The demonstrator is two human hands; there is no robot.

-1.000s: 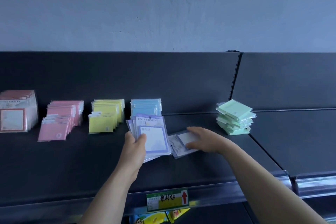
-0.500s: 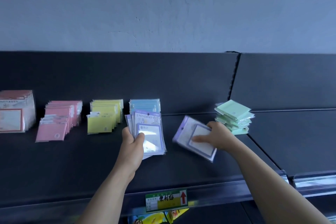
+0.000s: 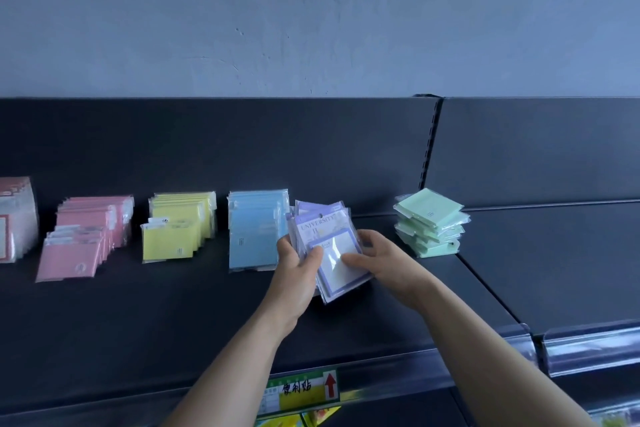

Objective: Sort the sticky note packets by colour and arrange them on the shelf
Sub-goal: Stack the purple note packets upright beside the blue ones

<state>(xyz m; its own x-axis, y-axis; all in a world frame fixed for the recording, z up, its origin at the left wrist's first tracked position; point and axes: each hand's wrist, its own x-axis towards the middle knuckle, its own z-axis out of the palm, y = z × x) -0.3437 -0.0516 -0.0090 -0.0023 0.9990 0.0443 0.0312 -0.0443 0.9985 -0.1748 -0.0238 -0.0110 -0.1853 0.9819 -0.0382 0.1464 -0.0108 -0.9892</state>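
At far left stand red-framed packets (image 3: 15,218), then rows of pink packets (image 3: 83,243), yellow packets (image 3: 173,232) and blue packets (image 3: 256,232). Just beside the blue row, my left hand (image 3: 298,274) and right hand (image 3: 384,260) both clamp the fanned purple packets (image 3: 322,222), thumbs on the front. Further right lies a pile of green packets (image 3: 429,222). The dark shelf (image 3: 156,322) has a price label (image 3: 304,388) on its front rail; behind is a pale wall (image 3: 311,17).

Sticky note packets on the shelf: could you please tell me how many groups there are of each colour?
Red-framed clear-wrapped packet row: 1
Pink packet row: 1
Yellow packet row: 1
Blue packet row: 1
Purple packet bundle, held: 1
Green packet stack: 1
Total: 6
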